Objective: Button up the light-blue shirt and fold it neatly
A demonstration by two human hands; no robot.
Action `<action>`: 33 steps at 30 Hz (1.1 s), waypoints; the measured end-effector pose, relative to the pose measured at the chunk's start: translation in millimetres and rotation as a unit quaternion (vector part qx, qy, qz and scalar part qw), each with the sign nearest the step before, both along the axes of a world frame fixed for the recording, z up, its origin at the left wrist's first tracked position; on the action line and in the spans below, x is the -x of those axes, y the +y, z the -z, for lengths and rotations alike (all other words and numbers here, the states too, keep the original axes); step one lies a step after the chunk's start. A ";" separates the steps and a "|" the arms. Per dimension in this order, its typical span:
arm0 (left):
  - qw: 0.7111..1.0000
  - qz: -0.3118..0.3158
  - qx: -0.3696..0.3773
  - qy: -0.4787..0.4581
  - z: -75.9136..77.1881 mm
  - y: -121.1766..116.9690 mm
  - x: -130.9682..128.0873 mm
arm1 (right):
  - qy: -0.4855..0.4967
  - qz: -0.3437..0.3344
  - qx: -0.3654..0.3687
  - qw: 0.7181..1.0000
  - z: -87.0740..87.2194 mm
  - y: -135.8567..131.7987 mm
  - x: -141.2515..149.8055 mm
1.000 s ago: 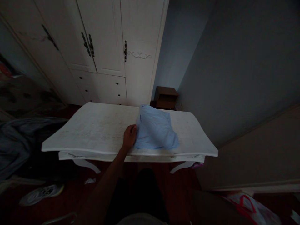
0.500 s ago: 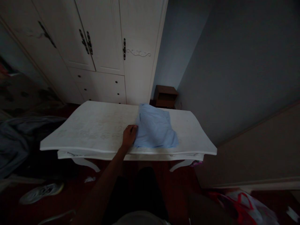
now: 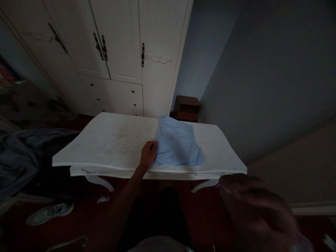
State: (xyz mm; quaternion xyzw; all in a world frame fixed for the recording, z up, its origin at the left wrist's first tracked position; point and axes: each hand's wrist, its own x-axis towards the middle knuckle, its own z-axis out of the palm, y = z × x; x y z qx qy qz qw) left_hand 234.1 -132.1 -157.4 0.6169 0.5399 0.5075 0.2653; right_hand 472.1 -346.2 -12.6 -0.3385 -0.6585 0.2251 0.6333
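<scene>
A light blue folded piece of clothing (image 3: 178,143) lies on the white table (image 3: 115,140), somewhat wrinkled. At its left edge, my left hand (image 3: 148,153) rests on the tabletop with the fingers curled and the fingertips pinching the fabric. My right hand (image 3: 259,206) is a large, dark, blurred shape off the table's front right corner, close to the camera. Motion smears its fingers, so I cannot make out whether it holds anything.
A white wardrobe (image 3: 120,45) stands behind the table, with a small brown cabinet (image 3: 187,106) beside it. Grey clothing (image 3: 23,157) is heaped at the left. A shoe (image 3: 49,213) lies on the dark red floor (image 3: 199,217). A wall (image 3: 275,87) runs along the right.
My right hand has come up into view at the lower right, covering the red and white bags there. My left hand stays at the clothing's left edge. The view has shifted slightly.
</scene>
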 end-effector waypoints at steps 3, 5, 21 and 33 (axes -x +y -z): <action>1.000 0.025 -0.001 0.006 -1.3 -17.4 6.4 | 0.030 0.056 0.062 0.996 10.4 36.4 1.8; 0.997 0.061 -0.024 0.049 -2.8 -33.3 12.4 | 0.015 0.078 0.141 0.987 25.6 50.8 -1.5; 0.950 -0.077 -0.040 0.298 -2.8 -75.0 -20.7 | -0.083 0.191 0.214 0.955 120.7 158.5 -27.7; 0.956 -0.066 -0.111 0.262 12.3 -74.8 -14.5 | -0.266 0.201 0.079 0.939 152.5 154.5 -33.9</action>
